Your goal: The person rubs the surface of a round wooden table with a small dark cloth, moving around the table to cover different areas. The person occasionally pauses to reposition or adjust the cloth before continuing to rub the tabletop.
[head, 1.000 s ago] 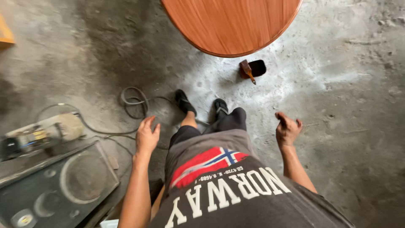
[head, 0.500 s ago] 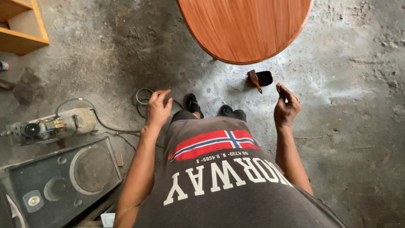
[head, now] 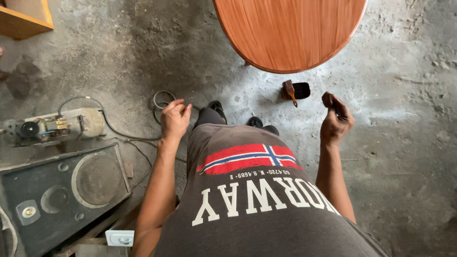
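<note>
My left hand [head: 175,120] is raised in front of my waist with its fingers curled in and nothing visible in it. To the right, my right hand [head: 336,123] is closed around a small dark brown rag [head: 328,99] that sticks out above the fingers. Ahead of both hands stands a round, glossy reddish-brown wooden tabletop [head: 290,33]. Below its near edge, on the concrete floor, sits a small black pot [head: 301,90] with a brown-stained brush [head: 289,90] leaning in it, a little left of my right hand. My black shoes [head: 216,107] show under my grey shirt.
A black loudspeaker box [head: 62,190] lies on the floor at the left. Beyond it is a small electric motor unit [head: 57,124], whose cable runs to a coil [head: 163,99]. A yellow wooden shelf [head: 24,21] fills the top left corner. Bare concrete lies to the right.
Both hands have risen and appear nearer the tabletop. My left hand's fingers, spread a second ago, are now curled in. The view has shifted toward the table.
</note>
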